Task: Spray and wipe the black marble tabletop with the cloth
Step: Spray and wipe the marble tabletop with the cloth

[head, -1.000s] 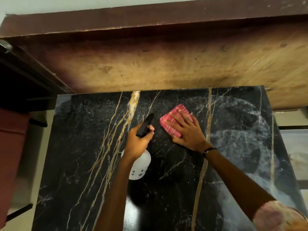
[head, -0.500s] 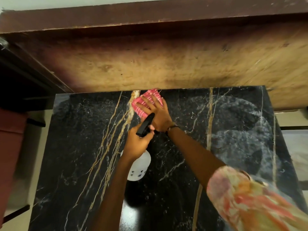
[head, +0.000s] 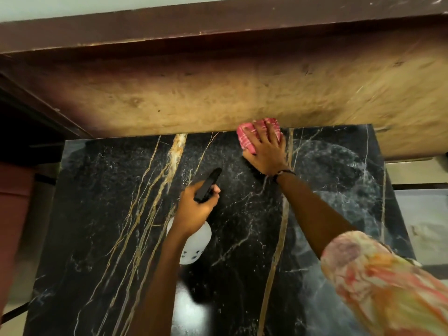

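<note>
Head view: the right hand point(head: 265, 147) lies flat, fingers spread and straight, pressing the cloth point(head: 249, 137) onto the far edge of the tabletop point(head: 242, 226), right where the black marble meets the wooden panel point(head: 218, 98) behind it; the cloth is folded small, and its far end seems to overlap that edge; the left hand point(head: 194, 212) is curled round the neck of the bottle point(head: 195, 242), whose black nozzle point(head: 208, 185) points away from the person, held above the middle of the marble; pale streaks show on the right part of the surface. The risks, as I judge them: the cloth could slip past the far edge or snag on the panel if the push carries on forward; the flat hand pins it only by pressure, so it may bunch or skid loose; a squeeze of the trigger now could wet the right wrist.
</note>
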